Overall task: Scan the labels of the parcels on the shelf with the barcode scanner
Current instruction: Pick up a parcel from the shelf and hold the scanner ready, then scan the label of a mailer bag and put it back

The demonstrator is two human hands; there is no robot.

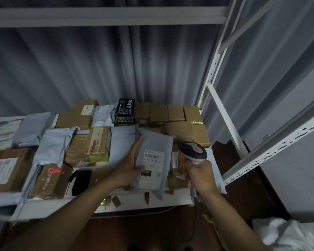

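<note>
Spanning the scene from left to right, the white shelf (152, 201) carries a crowded layer of parcels, so any one label has to be lifted clear of its neighbours to be read. Brown cartons (176, 113) fill the far right corner, with a black box (126, 110) standing just left of them; grey mailer bags (53, 147) and taped cartons (89, 145) crowd the left and middle. A shelf upright (214, 69) rises at the far right, well apart from the work.

Tilted up near the shelf's front edge, the grey parcel (153, 160) faces the camera, apparently so that its white label (153, 157) with the barcode lies open to the scanner. The left hand (129, 169) grips the parcel's left edge, fingers behind and thumb across the front below the label, leaving the barcode uncovered. The right hand (200, 175) has its fingers wrapped round the handle of the barcode scanner (193, 153), whose head sits just right of the parcel. A black pouch (81, 179) and small scraps (116, 201) lie near the front edge, clear of the scan.
</note>
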